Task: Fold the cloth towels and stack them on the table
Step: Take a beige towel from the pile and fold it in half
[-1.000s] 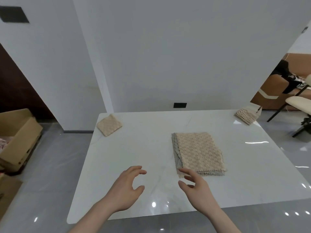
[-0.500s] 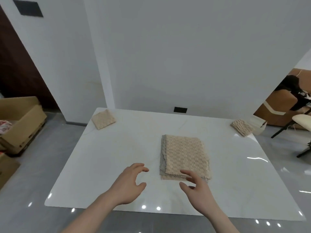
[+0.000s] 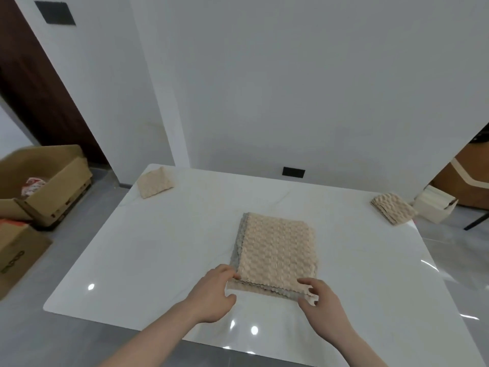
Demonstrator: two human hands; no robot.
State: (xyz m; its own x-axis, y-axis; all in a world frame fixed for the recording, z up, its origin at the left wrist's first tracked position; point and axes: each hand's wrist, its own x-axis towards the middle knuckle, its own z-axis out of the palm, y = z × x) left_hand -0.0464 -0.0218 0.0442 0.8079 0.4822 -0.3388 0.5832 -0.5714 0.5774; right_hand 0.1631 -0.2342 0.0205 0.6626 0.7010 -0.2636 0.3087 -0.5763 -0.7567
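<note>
At the near edge of the tabletop (image 3: 164, 250), the left hand (image 3: 214, 295) and right hand (image 3: 321, 300) each pinch a near corner of the half-folded towel (image 3: 275, 250); lifting both corners evenly and laying them square onto the far edge should keep the fold neat

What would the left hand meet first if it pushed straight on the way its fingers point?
The half-folded towel: the left hand already grips its near left corner, so it would likely just bunch that cloth.
</note>
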